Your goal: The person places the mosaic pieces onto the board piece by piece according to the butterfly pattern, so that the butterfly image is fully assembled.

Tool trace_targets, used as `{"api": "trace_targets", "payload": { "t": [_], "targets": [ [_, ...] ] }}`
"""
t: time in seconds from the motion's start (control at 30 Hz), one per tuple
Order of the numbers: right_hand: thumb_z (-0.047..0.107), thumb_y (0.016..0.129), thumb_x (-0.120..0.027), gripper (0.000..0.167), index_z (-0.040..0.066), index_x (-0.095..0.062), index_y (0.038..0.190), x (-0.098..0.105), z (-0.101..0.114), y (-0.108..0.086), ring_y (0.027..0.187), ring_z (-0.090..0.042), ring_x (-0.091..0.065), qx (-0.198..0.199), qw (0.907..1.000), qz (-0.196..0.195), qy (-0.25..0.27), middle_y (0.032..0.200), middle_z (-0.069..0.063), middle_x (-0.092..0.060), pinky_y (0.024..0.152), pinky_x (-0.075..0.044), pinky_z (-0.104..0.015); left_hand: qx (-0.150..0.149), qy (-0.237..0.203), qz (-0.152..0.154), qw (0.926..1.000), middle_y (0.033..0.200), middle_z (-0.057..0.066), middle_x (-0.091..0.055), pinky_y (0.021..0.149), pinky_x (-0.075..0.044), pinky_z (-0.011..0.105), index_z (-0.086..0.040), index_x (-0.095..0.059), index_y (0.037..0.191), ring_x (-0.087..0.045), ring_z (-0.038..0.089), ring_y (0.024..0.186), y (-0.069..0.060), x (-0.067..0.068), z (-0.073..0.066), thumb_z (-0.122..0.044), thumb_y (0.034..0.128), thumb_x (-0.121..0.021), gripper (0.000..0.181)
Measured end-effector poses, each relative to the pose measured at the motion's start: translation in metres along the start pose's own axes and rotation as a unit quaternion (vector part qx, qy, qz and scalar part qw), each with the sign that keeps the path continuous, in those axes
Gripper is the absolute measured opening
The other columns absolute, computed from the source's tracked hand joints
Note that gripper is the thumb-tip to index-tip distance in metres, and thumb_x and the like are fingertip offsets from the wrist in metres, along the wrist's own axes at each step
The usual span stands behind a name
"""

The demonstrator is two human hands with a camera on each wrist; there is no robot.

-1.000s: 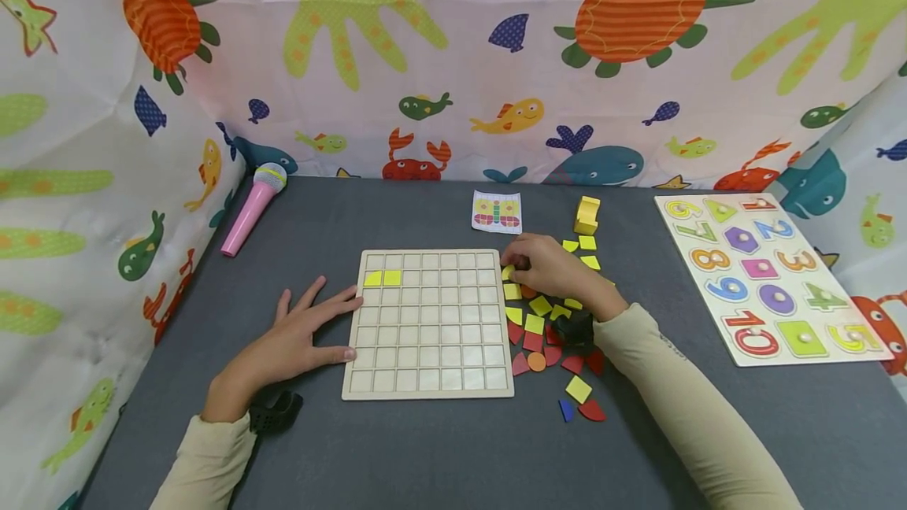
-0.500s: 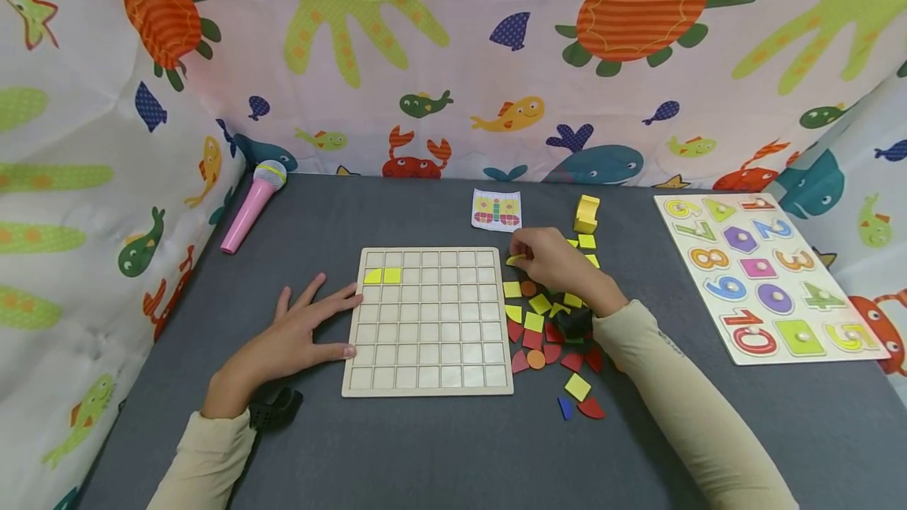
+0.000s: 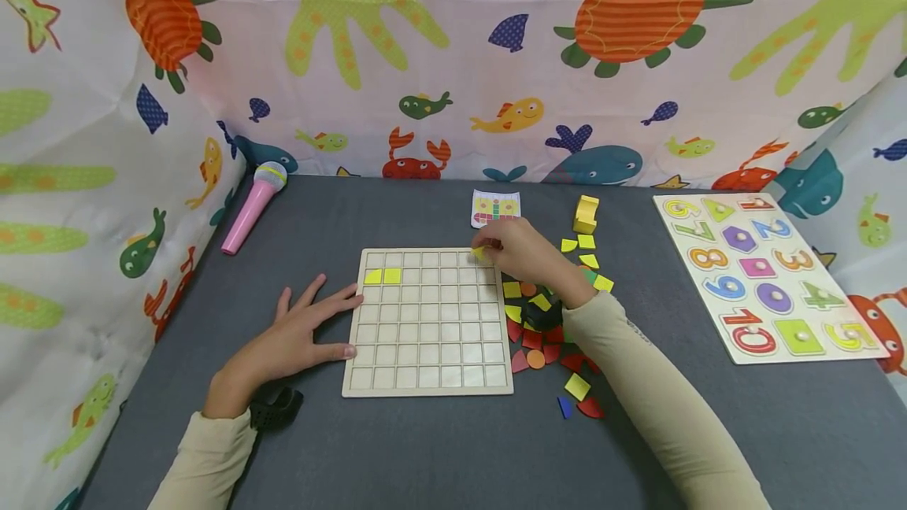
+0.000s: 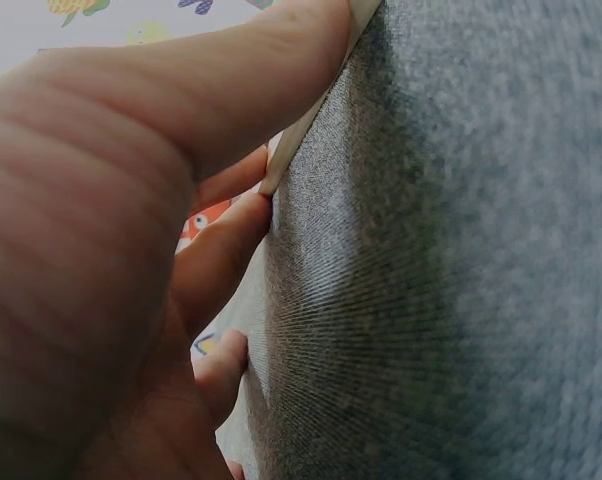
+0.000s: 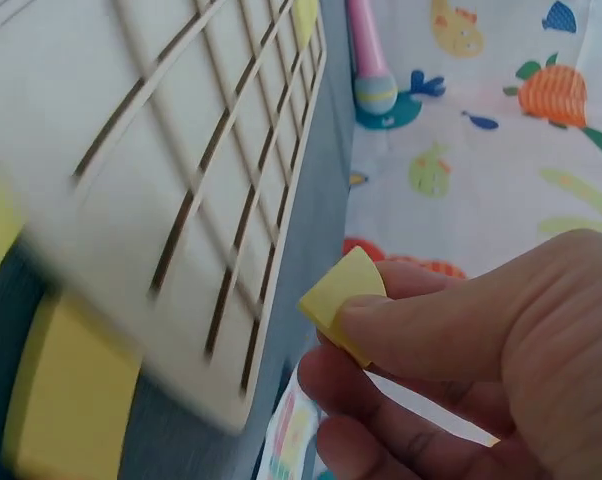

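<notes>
A wooden grid board (image 3: pixel 431 337) lies flat on the dark table. Its upper left cells hold a yellow rounded tile (image 3: pixel 372 277) and a yellow square tile (image 3: pixel 392 277), side by side. My left hand (image 3: pixel 283 345) rests with spread fingers against the board's left edge; the left wrist view shows the thumb and fingertips touching the rim. Over the board's upper right corner, my right hand (image 3: pixel 527 256) pinches a yellow quarter-circle tile (image 5: pixel 349 290) between thumb and fingers. Just beyond that hand lies a small pattern card (image 3: pixel 496 203), its lower part partly covered.
Loose tiles in yellow, red (image 3: pixel 590 408), orange (image 3: pixel 535 359) and blue (image 3: pixel 564 408) are scattered right of the board. Behind them stands a yellow block stack (image 3: pixel 586 215). A number puzzle board (image 3: pixel 768 278) lies far right, a pink microphone (image 3: pixel 253 209) far left.
My right hand has lifted the yellow quarter-circle tile from the loose pieces and moved left with it, over the board's upper right corner. The left hand has stayed in place.
</notes>
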State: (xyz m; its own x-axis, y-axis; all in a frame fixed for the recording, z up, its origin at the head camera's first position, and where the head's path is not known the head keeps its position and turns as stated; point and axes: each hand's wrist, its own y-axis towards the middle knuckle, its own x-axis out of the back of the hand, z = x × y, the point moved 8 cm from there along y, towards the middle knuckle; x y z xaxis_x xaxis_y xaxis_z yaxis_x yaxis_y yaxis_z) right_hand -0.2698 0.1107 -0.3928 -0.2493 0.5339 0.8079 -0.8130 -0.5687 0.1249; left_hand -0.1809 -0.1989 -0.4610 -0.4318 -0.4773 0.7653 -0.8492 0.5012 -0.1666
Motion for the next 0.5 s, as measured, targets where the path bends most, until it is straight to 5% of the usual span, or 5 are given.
{"api": "trace_targets", "payload": {
  "t": [0.5],
  "targets": [
    [-0.006,0.098,-0.067,0.013,0.001,-0.076,0.103,-0.039,0.037,0.031,0.085,-0.020,-0.067,0.027,0.9973,0.057,0.036,0.096,-0.008,-0.075,0.083,-0.058,-0.036,0.007,0.002,0.001,1.0000,0.174,0.004,-0.032,0.115,0.015,0.078,-0.022,-0.048,0.164,0.001,0.048,0.162,0.001,-0.001,0.003,-0.057,0.0918,-0.081,0.087]
  ]
}}
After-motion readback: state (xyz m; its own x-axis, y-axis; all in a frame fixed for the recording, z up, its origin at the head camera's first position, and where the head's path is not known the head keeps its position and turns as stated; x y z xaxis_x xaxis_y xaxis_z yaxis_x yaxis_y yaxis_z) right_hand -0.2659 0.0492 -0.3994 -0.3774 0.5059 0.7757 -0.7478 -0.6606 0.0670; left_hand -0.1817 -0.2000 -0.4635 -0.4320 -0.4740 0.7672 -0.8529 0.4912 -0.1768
